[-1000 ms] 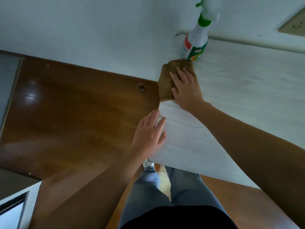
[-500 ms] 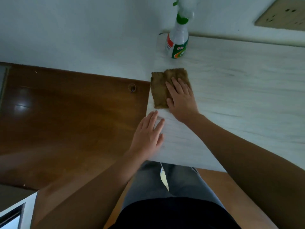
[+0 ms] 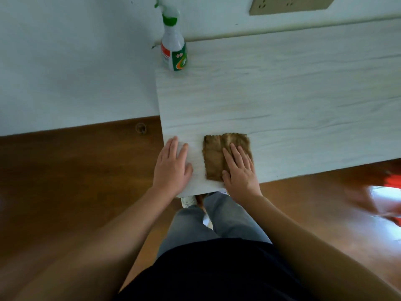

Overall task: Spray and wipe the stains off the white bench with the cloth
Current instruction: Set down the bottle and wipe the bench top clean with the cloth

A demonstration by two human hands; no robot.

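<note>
The white wood-grain bench [image 3: 282, 88] runs from the middle to the right edge of the view. A folded brown cloth [image 3: 217, 157] lies flat near the bench's front left corner. My right hand [image 3: 239, 170] presses down on the cloth with straight fingers. My left hand [image 3: 172, 168] rests flat on the bench's left end, beside the cloth and not touching it. A white and green spray bottle [image 3: 174, 48] stands upright at the bench's far left corner against the wall, away from both hands.
The white wall [image 3: 76, 61] rises behind and left of the bench, with a beige socket plate [image 3: 288, 5] above. Brown wooden floor [image 3: 65, 181] lies below. My legs and a shoe [image 3: 188, 200] are under the front edge. Something red [image 3: 392, 181] sits blurred at right.
My right hand has dragged the cloth from near the spray bottle toward the bench's front edge. The left hand stays on the bench's left end. The view has swung more squarely over the bench.
</note>
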